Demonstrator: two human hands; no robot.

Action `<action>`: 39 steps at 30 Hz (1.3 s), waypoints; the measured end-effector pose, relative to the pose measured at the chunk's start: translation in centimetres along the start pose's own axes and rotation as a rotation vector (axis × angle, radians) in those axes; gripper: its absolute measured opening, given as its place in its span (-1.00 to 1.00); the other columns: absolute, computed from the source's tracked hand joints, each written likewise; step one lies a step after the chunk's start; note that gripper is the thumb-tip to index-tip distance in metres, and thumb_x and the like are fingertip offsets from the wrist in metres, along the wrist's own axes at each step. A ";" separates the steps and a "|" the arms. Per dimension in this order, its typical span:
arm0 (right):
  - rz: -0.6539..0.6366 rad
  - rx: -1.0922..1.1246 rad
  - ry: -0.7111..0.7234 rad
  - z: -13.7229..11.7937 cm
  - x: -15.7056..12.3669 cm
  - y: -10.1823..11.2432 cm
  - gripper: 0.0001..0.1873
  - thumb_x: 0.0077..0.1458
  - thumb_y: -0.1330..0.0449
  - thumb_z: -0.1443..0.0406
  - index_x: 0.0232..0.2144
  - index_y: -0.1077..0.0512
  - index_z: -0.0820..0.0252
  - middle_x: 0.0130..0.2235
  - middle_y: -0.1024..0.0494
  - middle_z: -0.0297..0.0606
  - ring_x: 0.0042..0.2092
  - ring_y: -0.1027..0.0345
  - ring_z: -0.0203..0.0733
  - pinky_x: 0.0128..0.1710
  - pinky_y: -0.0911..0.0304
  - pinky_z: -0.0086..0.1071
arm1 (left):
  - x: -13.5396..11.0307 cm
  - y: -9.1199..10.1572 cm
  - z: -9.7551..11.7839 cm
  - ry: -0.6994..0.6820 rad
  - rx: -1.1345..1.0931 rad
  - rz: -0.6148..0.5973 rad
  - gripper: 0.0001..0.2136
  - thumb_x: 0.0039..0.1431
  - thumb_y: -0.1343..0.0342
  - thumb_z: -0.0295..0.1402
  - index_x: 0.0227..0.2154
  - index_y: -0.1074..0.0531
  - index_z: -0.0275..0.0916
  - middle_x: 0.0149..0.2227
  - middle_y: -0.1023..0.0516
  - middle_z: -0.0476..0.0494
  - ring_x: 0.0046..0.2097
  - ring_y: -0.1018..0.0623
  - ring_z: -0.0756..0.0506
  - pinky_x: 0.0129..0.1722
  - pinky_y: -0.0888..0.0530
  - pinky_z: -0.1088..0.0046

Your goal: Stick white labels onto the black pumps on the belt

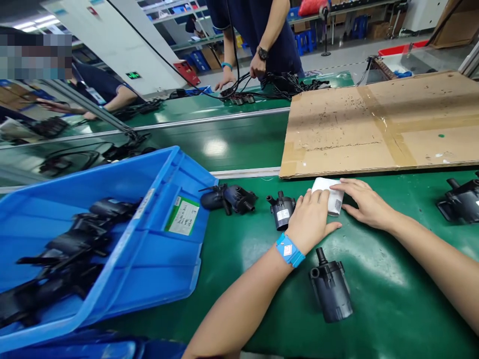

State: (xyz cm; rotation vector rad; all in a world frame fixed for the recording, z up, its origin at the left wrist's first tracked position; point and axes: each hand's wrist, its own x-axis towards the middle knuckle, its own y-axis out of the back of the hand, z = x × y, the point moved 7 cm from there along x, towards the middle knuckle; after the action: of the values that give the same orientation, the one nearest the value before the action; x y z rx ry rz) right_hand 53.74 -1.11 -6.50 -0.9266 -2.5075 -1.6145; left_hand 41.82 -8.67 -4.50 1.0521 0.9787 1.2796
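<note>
A small white pad of labels point(322, 185), with a dark printed code at one corner, lies on the green tabletop. My left hand point(309, 217), a blue band at its wrist, rests flat over the pad's left part with fingers stretched. From the right, my right hand point(364, 202) touches the pad's upper edge with a fingertip, its thumb apart. Just left of my left hand stands a black pump point(283, 213) with a white label. Nearer to me, another black pump point(331, 291) stands slightly tilted, its visible side without a label.
A blue bin point(149, 254) at the left holds several black pumps. More pumps point(234, 198) lie beside it, and one point(462, 202) is at the far right. A cardboard sheet point(374, 124) lies behind my hands. Across the bench, a co-worker's hands point(258, 65) handle black cables.
</note>
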 end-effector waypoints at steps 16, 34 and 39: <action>-0.007 0.022 0.046 -1.4 0.7 -0.7 -0.52 0.31 -0.09 0.36 0.25 -0.24 0.13 0.22 -0.41 -0.11 0.22 -0.26 0.01 0.22 -0.23 -0.04 | -0.3 -1.0 -4.2 -0.055 -0.338 0.032 -0.16 0.01 -0.44 -0.21 0.28 -0.16 -0.40 0.36 -0.18 -0.60 0.40 -0.21 -0.41 0.35 -0.25 -0.04; 0.235 0.119 -0.013 -2.7 -0.7 0.1 -0.90 0.32 -0.25 0.20 -0.19 -0.58 -0.03 -0.06 -0.57 -0.29 0.00 -0.36 0.00 0.08 -0.19 -0.03 | 1.0 -3.9 -5.0 -0.122 -0.292 0.017 -0.17 0.23 -0.15 0.09 0.42 0.01 -0.16 0.46 -0.02 -0.38 0.48 0.06 -0.42 0.39 -0.04 -0.15; 0.230 0.552 -0.355 -3.8 -5.1 1.4 -0.92 0.32 -0.25 0.18 -0.15 -0.51 -0.04 -0.18 -0.54 -0.37 -0.19 -0.39 -0.22 -0.18 -0.29 -0.37 | 0.8 -3.1 -4.8 -0.127 -0.381 0.051 0.09 0.05 -0.33 0.07 0.45 0.18 -0.26 0.49 0.17 -0.47 0.49 0.21 -0.45 0.42 0.05 -0.15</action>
State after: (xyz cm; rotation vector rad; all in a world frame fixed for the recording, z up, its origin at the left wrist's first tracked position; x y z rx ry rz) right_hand 57.46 -6.27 -5.23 -1.4283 -2.6979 -0.6755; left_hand 38.02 -7.61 -8.71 0.8526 0.5847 1.3577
